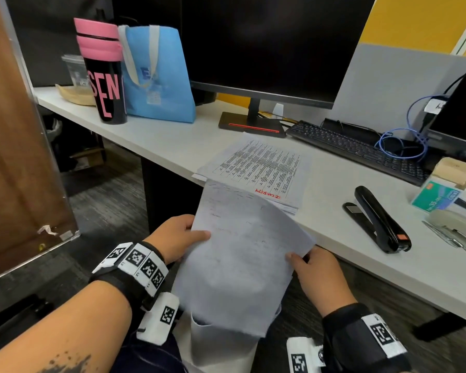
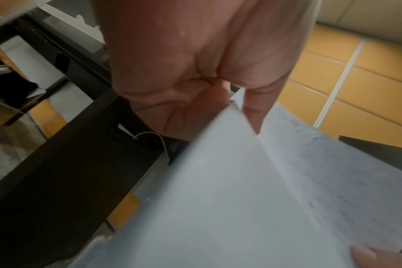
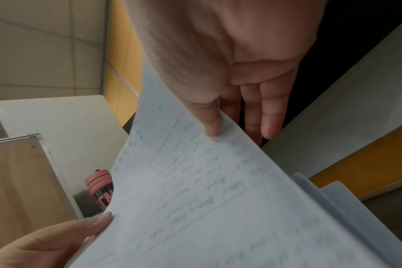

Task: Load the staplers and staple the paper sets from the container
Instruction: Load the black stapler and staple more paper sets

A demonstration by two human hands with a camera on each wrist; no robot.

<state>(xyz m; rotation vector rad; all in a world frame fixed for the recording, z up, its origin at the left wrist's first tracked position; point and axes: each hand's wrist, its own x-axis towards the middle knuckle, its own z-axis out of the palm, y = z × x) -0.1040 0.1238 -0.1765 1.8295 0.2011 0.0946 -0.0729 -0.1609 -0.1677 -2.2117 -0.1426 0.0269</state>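
The left hand (image 1: 176,236) pinches the left edge of a paper set (image 1: 242,254), thumb on top and fingers beneath; the right hand (image 1: 316,275) pinches the right edge the same way. The set hangs in the air, near the person and just short of the desk (image 1: 172,146) edge, bowed upward in the middle. In the left wrist view its sheets part into two layers at the grip, so they do not look squared.

Below the set, more paper stands in what may be the container (image 1: 218,343); I cannot tell its form. Just beyond, a printed stack (image 1: 261,170) lies on the desk. Well to the right lie a black stapler (image 1: 379,222), a staple box (image 1: 436,197) and, at the far right edge, part of a second, pale stapler (image 1: 455,224).

Risks, as I judge them: with the sheets splayed, a staple could miss the lower layer or fix the corners askew. Releasing one hand to reach the stapler may let the bowed sheets slide apart or drop to the floor. Setting the set down could nudge the stack, which overhangs the desk edge.
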